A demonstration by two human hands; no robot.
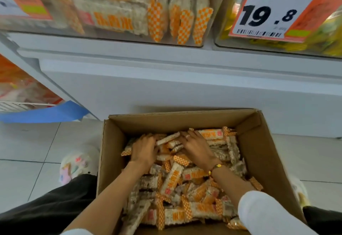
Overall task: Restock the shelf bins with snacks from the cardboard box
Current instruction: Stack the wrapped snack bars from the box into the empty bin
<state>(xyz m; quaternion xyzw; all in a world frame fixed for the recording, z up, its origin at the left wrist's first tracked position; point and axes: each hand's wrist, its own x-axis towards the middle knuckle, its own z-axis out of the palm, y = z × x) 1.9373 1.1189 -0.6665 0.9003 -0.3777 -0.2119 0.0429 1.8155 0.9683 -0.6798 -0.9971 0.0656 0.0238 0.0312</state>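
An open cardboard box [259,153] stands on the floor below me, filled with several white snack bars in orange-checked wrappers [172,179]. Both my hands are down inside it at the far side of the pile. My left hand [142,150] lies palm down with its fingers curled into the bars. My right hand [194,147] is spread over the bars beside it, fingers gathering several between the two hands. Above, a clear shelf bin [129,33] holds the same snack bars.
A second clear bin [314,48] with yellow packets and an orange price tag [268,11] reading 19.8 sits at the upper right. The white shelf base [166,79] rises behind the box. My shoes [77,162] stand on the tiled floor beside it. Blue paper [46,114] lies left.
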